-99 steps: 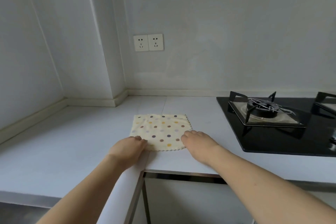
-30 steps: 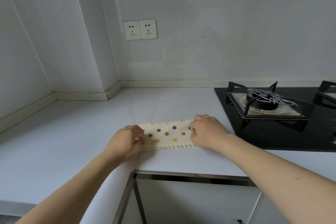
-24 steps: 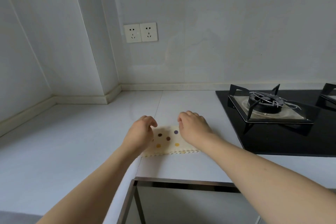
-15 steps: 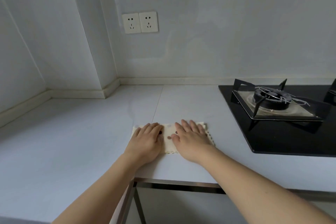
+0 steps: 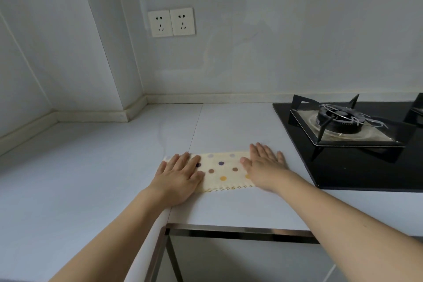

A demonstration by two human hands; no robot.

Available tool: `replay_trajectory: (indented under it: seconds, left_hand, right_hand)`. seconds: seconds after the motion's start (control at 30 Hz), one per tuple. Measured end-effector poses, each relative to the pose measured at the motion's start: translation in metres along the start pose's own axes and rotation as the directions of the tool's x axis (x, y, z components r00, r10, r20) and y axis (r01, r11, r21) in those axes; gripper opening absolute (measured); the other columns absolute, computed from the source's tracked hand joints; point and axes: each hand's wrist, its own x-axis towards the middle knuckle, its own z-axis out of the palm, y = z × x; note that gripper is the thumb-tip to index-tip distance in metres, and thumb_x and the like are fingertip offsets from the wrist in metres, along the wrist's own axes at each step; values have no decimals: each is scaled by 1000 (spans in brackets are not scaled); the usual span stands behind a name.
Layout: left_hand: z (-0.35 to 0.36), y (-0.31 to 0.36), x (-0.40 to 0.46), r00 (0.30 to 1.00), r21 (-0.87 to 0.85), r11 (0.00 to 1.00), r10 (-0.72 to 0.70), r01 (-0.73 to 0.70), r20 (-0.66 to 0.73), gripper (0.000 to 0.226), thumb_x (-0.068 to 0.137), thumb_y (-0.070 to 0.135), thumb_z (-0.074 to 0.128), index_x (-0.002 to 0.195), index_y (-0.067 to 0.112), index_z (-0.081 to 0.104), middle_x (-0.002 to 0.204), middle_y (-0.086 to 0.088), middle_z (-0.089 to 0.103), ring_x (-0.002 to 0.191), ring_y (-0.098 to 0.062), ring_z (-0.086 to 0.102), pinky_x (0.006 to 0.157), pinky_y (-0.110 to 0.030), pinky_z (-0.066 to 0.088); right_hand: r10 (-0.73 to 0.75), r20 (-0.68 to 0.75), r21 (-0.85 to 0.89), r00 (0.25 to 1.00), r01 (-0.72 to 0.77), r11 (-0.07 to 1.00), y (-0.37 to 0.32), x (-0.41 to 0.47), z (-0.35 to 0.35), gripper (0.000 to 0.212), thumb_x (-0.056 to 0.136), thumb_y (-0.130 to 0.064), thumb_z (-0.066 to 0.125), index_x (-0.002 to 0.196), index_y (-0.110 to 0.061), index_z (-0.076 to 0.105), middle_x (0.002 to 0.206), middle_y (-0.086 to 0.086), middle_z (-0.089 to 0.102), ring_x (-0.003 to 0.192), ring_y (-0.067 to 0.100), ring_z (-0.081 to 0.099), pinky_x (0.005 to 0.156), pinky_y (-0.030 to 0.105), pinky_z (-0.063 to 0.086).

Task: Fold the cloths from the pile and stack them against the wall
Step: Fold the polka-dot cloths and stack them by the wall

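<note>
A cream cloth with coloured polka dots [image 5: 223,170] lies folded into a narrow strip on the white countertop [image 5: 91,167], near the front edge. My left hand [image 5: 179,175] lies flat on its left end with fingers straight. My right hand [image 5: 263,167] presses flat on its right end, fingers spread. The middle of the strip shows between the hands. No pile of other cloths is in view.
A black gas hob [image 5: 350,135] with a burner stands at the right, close to my right hand. The back wall [image 5: 274,41] carries two sockets [image 5: 171,22]. A wall corner juts out at the back left. Below the counter's front edge is a metal frame [image 5: 229,232].
The cloth went from a spread square to a strip folded in half. My hands then pressed on its middle and have since slid apart to its two ends.
</note>
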Motion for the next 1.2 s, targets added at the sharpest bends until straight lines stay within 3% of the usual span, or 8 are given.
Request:
replay_trajectory:
  seconds: [0.13, 0.23, 0.4, 0.53, 0.67, 0.9, 1.07, 1.2]
  left_hand:
    - [-7, -1, 18, 996, -3, 998, -69, 69, 63, 54, 94, 55, 28, 145, 41, 21, 156, 8, 18, 144, -22, 12, 114, -46, 10]
    - [-28, 13, 37, 991, -29, 994, -103, 101, -85, 41, 92, 41, 38, 131, 34, 48, 138, 6, 43, 128, -25, 33, 103, -39, 24]
    - [-40, 68, 71, 994, -290, 952, 76, -97, -84, 25, 93, 23, 40, 98, 30, 64, 105, 3, 61, 104, -24, 48, 90, -37, 45]
    - [-36, 99, 91, 982, -307, 933, 183, -187, -42, 12, 91, 29, 51, 89, 27, 62, 90, 5, 67, 86, -19, 57, 64, -29, 44]
    - [-29, 109, 102, 969, -260, 934, 246, -245, -28, 12, 93, 21, 47, 85, 17, 55, 91, -2, 63, 83, -23, 61, 73, -36, 48]
    - [-35, 112, 105, 976, -150, 965, 204, -213, -74, 12, 97, 22, 37, 97, 14, 46, 84, 2, 56, 78, -23, 51, 53, -27, 35]
    - [-35, 110, 103, 987, -349, 926, 160, -142, 23, 16, 95, 38, 45, 96, 27, 56, 78, 5, 70, 69, -19, 63, 41, -28, 45]
    - [-28, 111, 104, 977, -331, 919, 202, -215, -75, 13, 95, 22, 40, 90, 21, 53, 80, 7, 66, 64, -9, 68, 61, -34, 53]
  right_hand:
    - [94, -117, 138, 989, -77, 987, 12, -4, -8, 57, 100, -40, 31, 148, -9, 27, 158, 7, 19, 146, 22, 14, 117, 35, 11]
    - [162, -98, 253, 982, -133, 958, 13, -17, -17, 65, 88, -51, 55, 139, -14, 36, 143, 7, 30, 137, 28, 24, 111, 35, 23]
    - [129, -131, 186, 983, -103, 977, 18, -32, -5, 62, 89, -62, 49, 133, -18, 39, 136, 6, 34, 132, 25, 28, 109, 34, 24]
    - [107, -181, 231, 978, -63, 971, 20, -34, 5, 57, 91, -60, 47, 132, -21, 38, 137, 3, 32, 134, 24, 24, 112, 33, 17]
    - [88, -271, 207, 959, -32, 978, 24, -34, 13, 55, 91, -61, 45, 129, -23, 40, 134, 1, 34, 134, 23, 25, 115, 33, 14]
    - [101, -292, 257, 951, -24, 966, 26, -33, 15, 57, 87, -64, 49, 127, -24, 43, 132, -2, 35, 135, 21, 25, 114, 33, 14]
    - [113, -238, 330, 965, -29, 944, 29, -35, 9, 51, 84, -63, 56, 121, -27, 51, 138, -4, 32, 138, 20, 22, 115, 33, 12]
    - [108, -147, 335, 983, -53, 941, 31, -33, 1, 43, 86, -59, 56, 114, -26, 59, 148, -2, 25, 141, 22, 16, 114, 33, 10]
